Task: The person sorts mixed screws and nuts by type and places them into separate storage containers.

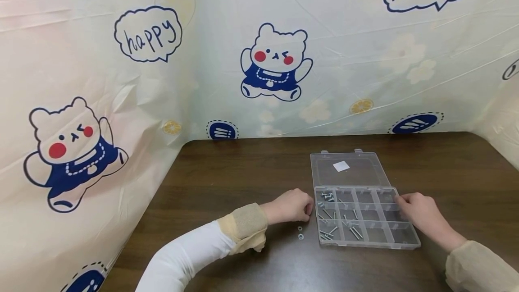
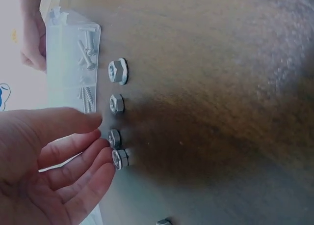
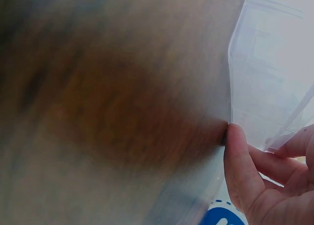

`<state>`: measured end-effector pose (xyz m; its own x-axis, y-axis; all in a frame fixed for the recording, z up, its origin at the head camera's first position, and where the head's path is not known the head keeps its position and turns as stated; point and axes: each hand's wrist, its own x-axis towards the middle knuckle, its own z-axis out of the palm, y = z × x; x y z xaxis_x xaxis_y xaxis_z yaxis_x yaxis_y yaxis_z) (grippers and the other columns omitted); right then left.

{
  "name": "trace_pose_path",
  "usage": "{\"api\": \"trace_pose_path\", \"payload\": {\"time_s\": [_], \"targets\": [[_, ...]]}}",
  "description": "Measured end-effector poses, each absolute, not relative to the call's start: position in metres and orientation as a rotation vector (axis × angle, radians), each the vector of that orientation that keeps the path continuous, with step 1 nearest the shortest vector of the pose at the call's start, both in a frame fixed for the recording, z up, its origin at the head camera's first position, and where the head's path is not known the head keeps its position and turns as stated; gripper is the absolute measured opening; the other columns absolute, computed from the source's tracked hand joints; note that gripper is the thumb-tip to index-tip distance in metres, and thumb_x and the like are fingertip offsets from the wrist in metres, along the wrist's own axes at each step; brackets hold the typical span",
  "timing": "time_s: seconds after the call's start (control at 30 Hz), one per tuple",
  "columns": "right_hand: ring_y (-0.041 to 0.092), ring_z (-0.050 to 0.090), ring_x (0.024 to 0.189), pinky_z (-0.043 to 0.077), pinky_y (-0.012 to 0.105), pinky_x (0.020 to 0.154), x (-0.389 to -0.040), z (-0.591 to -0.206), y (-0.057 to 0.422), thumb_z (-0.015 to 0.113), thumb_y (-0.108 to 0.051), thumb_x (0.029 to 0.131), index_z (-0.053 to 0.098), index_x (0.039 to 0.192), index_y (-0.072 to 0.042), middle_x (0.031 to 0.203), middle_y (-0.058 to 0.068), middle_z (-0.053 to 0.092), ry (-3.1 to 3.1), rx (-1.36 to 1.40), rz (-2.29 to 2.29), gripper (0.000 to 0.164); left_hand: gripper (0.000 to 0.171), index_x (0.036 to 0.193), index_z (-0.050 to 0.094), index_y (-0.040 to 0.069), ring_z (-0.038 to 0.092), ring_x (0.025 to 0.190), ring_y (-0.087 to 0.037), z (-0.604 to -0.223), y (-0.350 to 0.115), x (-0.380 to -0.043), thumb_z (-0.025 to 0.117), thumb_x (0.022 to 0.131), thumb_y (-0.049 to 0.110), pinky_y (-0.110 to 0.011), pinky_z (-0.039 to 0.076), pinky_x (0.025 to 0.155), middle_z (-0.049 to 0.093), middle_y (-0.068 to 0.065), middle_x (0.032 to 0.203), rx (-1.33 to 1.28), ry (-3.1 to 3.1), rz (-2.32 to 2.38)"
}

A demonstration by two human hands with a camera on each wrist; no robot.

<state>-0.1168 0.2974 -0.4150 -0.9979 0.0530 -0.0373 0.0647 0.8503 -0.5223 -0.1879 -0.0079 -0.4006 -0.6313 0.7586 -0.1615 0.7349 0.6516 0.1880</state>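
Note:
A clear plastic compartment box (image 1: 370, 234) lies with its lid laid back on the dark wooden table. Metal screws and bolts (image 1: 357, 232) sit in its left compartments. Along the box's left side stands a row of small metal nuts; a flanged nut (image 2: 117, 71) and a plain hex nut (image 2: 117, 103) show apart from the hand. My left hand (image 1: 293, 205) is beside the box, its bent fingertips touching a nut (image 2: 120, 158), with the thumb held apart. My right hand (image 1: 423, 213) pinches the box's right wall between thumb (image 3: 238, 151) and fingers.
The transparent lid (image 1: 361, 175) rests flat behind the box, with a small white paper (image 1: 341, 166) on it. Another nut (image 2: 164, 222) lies farther along the row. A printed cloth (image 1: 344, 71) hangs behind and beside the table (image 1: 243, 161).

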Motion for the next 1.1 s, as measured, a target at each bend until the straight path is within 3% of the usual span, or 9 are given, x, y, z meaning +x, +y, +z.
{"api": "trace_pose_path", "payload": {"time_s": [0.13,0.4,0.77,1.1], "targets": [[0.014,0.047,0.057,0.038,0.033,0.056,-0.117,-0.415,0.297,0.037,-0.021,0.094,0.066,0.075,-0.004,0.057,-0.001,0.056,2.997,0.097,-0.848,0.038,0.015,0.068,0.061,0.018,0.048,0.059,-0.002,-0.400,-0.009,-0.188,0.075,0.068,0.017,-0.014,0.037,0.055,0.051,0.014,0.061,1.198,2.618,0.128],[0.014,0.045,0.055,0.036,0.032,0.055,-0.116,-0.415,0.297,0.037,-0.021,0.094,0.064,0.072,-0.004,0.055,-0.001,0.054,2.994,0.096,-0.848,0.039,0.017,0.073,0.063,0.015,0.049,0.061,-0.004,-0.396,-0.009,-0.188,0.074,0.065,0.006,-0.014,0.038,0.054,0.053,0.011,0.063,1.168,2.569,0.093],[0.014,0.044,0.054,0.036,0.031,0.054,-0.117,-0.413,0.296,0.036,-0.020,0.094,0.063,0.070,-0.004,0.054,-0.001,0.053,3.009,0.072,-0.856,0.039,0.016,0.067,0.061,0.015,0.048,0.058,-0.004,-0.396,-0.009,-0.190,0.073,0.061,0.007,-0.014,0.037,0.052,0.050,0.013,0.060,1.306,2.579,0.103],[0.013,0.045,0.054,0.036,0.031,0.055,-0.116,-0.414,0.296,0.037,-0.021,0.094,0.063,0.071,-0.005,0.055,-0.002,0.054,2.996,0.091,-0.858,0.038,0.015,0.071,0.063,0.013,0.048,0.061,-0.004,-0.367,-0.005,-0.202,0.062,0.065,-0.001,-0.011,0.037,0.054,0.056,0.007,0.065,1.402,2.601,0.287]]}}
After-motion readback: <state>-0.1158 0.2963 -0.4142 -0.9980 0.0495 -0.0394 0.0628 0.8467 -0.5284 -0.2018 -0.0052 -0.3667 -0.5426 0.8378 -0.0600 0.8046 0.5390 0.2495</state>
